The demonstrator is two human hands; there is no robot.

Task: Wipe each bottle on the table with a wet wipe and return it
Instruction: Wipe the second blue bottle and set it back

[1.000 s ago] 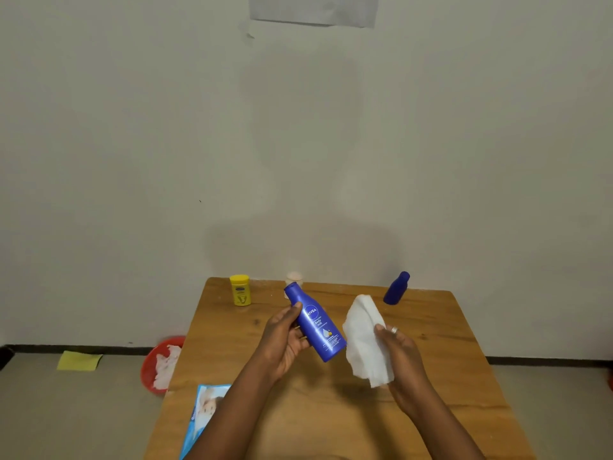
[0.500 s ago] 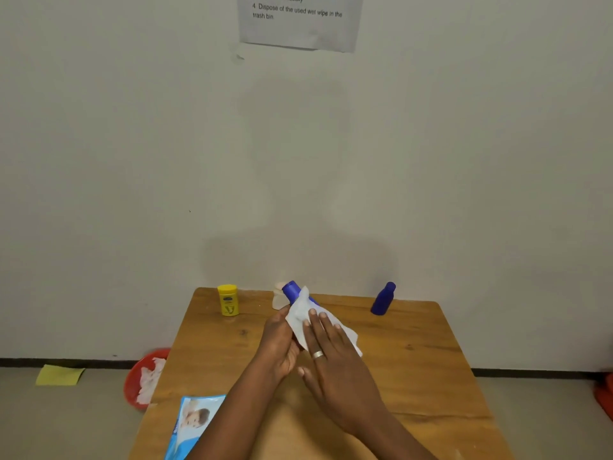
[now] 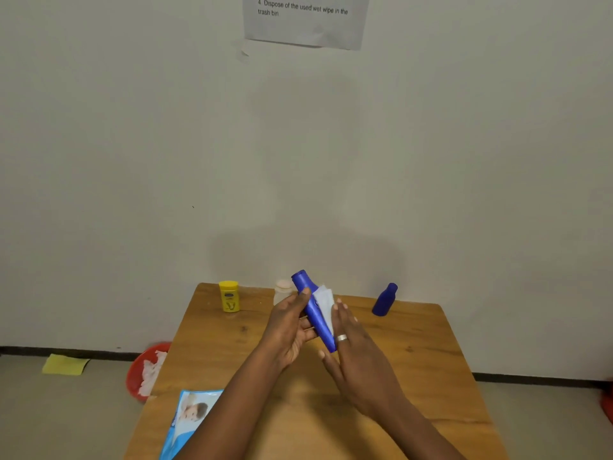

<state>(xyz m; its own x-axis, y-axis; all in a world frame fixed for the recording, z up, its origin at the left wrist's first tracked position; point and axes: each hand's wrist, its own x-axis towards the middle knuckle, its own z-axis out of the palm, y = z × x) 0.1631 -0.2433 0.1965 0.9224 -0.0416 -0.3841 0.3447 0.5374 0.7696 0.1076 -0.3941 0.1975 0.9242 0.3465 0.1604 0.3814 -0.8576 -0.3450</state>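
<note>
My left hand (image 3: pixel 288 330) grips a tall blue lotion bottle (image 3: pixel 311 307), tilted with its cap up and to the left, above the wooden table (image 3: pixel 414 360). My right hand (image 3: pixel 356 353) lies flat along the bottle's right side and presses a white wet wipe (image 3: pixel 324 302) against it. At the table's back edge stand a small yellow bottle (image 3: pixel 229 296), a pale clear bottle (image 3: pixel 282 291) partly hidden behind my left hand, and a small dark blue bottle (image 3: pixel 384 299).
A blue wet-wipe pack (image 3: pixel 185 419) lies at the table's front left edge. On the floor to the left sit a red bin (image 3: pixel 139 366) holding used wipes and a yellow cloth (image 3: pixel 65 364). A paper notice (image 3: pixel 306 18) hangs on the wall.
The right hand brought the wipe from hanging loose beside the bottle onto it, and has now slid down the bottle's right side, uncovering the blue front. The view also shifted.
</note>
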